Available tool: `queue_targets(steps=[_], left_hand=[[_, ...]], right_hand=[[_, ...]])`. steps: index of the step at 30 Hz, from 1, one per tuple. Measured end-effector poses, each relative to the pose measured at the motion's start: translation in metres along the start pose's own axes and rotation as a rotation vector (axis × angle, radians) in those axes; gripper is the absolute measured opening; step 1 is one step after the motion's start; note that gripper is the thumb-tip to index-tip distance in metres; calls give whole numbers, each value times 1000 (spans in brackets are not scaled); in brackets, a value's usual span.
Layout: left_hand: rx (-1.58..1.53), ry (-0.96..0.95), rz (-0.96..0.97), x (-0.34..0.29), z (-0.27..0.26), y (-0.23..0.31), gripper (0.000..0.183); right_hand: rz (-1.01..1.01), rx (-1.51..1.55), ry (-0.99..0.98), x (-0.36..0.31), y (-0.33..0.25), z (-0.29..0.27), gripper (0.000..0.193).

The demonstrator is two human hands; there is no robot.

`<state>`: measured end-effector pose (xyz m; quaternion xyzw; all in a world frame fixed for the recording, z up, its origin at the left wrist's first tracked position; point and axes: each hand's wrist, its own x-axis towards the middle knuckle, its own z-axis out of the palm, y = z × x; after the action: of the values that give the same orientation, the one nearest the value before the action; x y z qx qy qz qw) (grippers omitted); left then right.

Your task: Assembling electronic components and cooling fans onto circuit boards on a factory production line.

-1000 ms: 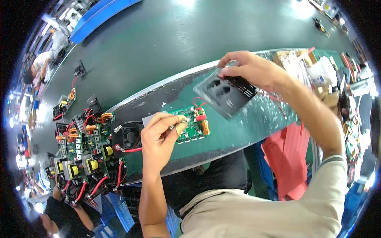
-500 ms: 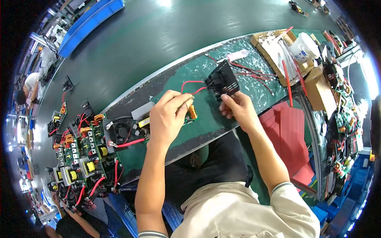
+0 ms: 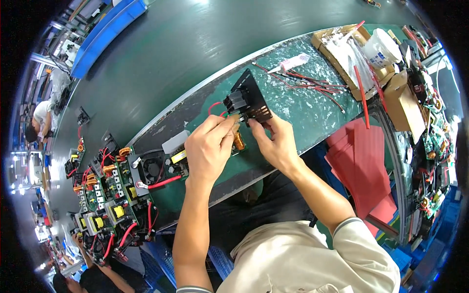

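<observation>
My right hand (image 3: 276, 144) grips the lower edge of a black panel (image 3: 256, 97) that stands tilted above the bench. Black socket blocks (image 3: 235, 101) stick out from the panel's left face. My left hand (image 3: 210, 146) is closed in a pinch at the panel's lower left, beside a small pale piece; its fingers hide what they hold. A red wire (image 3: 214, 106) loops up behind the left hand. Partly under that hand lies a circuit board with a copper coil (image 3: 239, 140). To its left are a black fan (image 3: 152, 168) and a thick red cable (image 3: 165, 182).
Several circuit boards (image 3: 100, 198) crowd the bench's left end. Red and black wires (image 3: 317, 85), a white tube (image 3: 295, 62), a cardboard tray (image 3: 337, 63) and a white bucket (image 3: 382, 49) are at the right. Red sheets (image 3: 361, 166) lie nearer me. Another person (image 3: 41, 117) is at far left.
My right hand has brought the black panel left, up against my left fingertips, and turned it more edge-on. The left hand stays pinched in nearly the same place.
</observation>
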<state>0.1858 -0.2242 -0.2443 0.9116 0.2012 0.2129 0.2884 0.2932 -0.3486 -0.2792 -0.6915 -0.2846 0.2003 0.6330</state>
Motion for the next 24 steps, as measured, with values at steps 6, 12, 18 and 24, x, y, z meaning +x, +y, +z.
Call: queue_targets(steps=[6,12,18,24], left_hand=[[-12,-15,-38,1,-4,4,22],[5,-57,-51,2,-8,6,22],[29,-81,-66,3,-8,9,20],[26,-78,-67,4,-4,9,18]], right_hand=[[-78,-38,6,1,-5,-1,18],[-59,-19,9,2,-3,-3,19],[-50,-75,-36,2,-8,-6,22],[-311,-150,47,2,0,-3,31]])
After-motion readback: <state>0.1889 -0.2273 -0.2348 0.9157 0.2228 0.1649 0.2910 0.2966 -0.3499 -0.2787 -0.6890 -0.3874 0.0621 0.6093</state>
